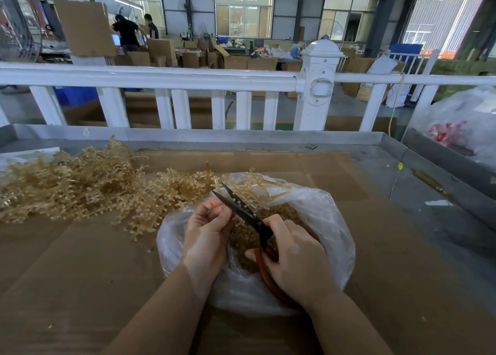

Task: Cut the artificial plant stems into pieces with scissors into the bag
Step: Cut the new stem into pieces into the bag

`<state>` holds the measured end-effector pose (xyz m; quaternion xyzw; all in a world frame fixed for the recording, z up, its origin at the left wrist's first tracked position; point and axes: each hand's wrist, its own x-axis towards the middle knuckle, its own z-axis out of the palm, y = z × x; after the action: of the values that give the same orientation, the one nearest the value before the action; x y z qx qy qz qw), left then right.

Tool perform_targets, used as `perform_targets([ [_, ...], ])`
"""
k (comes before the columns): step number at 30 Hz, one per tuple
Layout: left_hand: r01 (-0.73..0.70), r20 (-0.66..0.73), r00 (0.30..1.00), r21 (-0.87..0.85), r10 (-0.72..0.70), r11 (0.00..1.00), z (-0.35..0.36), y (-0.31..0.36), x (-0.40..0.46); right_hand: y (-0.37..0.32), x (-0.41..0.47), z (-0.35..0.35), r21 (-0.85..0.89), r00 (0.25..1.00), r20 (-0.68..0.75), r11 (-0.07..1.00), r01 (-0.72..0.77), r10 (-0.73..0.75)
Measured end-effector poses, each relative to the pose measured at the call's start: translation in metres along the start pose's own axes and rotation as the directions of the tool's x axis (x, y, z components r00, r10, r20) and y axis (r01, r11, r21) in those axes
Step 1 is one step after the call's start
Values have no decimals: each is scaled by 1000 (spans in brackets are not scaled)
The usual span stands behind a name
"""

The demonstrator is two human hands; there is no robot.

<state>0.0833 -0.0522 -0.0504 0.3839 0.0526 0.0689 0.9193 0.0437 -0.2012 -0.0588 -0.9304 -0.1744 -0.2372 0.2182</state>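
Note:
A clear plastic bag lies open on the cardboard, with small tan cut pieces inside. My right hand grips black scissors by their red handles, blades parted over the bag's mouth. My left hand pinches a tan plastic stem that runs between the blades and sticks out over the bag's far side. A big heap of uncut tan artificial plant stems is spread to the left of the bag.
Cardboard sheets cover a metal-rimmed table. A white fence railing runs behind the table. Another plastic bag sits at the far right. Two people stand among boxes far back.

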Motion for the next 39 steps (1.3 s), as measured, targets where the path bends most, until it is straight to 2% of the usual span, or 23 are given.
perform_targets([
  [5,12,-23,1000,16,-11,1000,2,0,1,1,1,1,-7,999,49,1000,-7,7],
  [12,30,37,999,19,-30,999,3,1,1,0,2,0,30,1000,26,999,-11,10],
  [27,14,44,999,4,-14,1000,-2,-1,3,-4,3,-1,1,1000,28,1000,-1,1],
  [31,37,54,998,-3,-37,999,-3,-1,4,-5,2,0,-5,1000,20,1000,-5,5],
  [35,76,101,992,36,-80,996,-5,0,3,-5,1,-1,23,997,-61,999,-37,39],
  [39,113,144,982,47,-119,992,-7,3,4,-5,2,0,-2,997,-53,999,-51,51],
])
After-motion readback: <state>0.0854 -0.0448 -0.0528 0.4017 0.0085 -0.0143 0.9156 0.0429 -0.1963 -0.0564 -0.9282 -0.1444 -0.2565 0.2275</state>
